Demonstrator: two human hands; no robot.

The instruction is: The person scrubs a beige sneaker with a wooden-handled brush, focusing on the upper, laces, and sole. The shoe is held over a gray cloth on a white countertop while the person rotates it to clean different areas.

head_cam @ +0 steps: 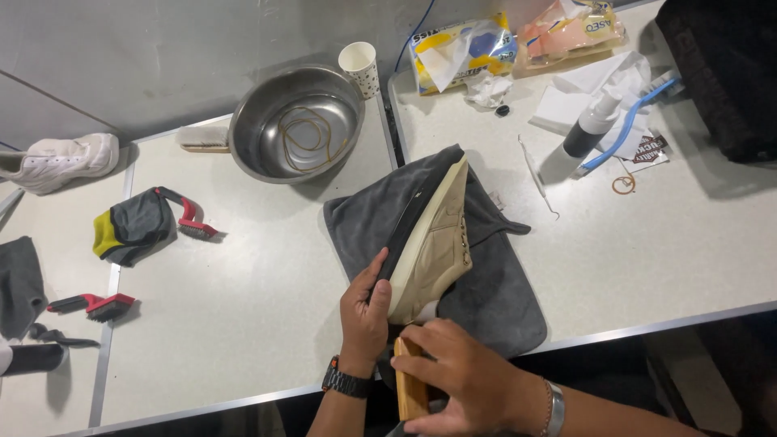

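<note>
A beige canvas shoe with a pale rubber sole (433,243) stands on its side on a dark grey cloth (494,299) spread over the pale grey table (243,299), near the front edge. Its long axis runs from the person's near left up and away to the right, heel end close to the body and toe end pointing toward the round steel bowl (295,121). The sole's edge faces left and the canvas upper faces right.

The left hand (364,311) is at the heel end, thumb lying along the dark sole edge and the other fingers wrapped behind, so it clasps the shoe and props it upright.

The right hand (461,376) lies just below and to the right of the left, touching or nearly touching it, fingers curled over a small brush with a light wooden back (409,380). The brush's long axis runs roughly toward and away from the body; its bristles are hidden. From the right fingers the shoe lies up and slightly right, very near, with the heel the closest part. The left hand is the one already on the shoe.
</note>
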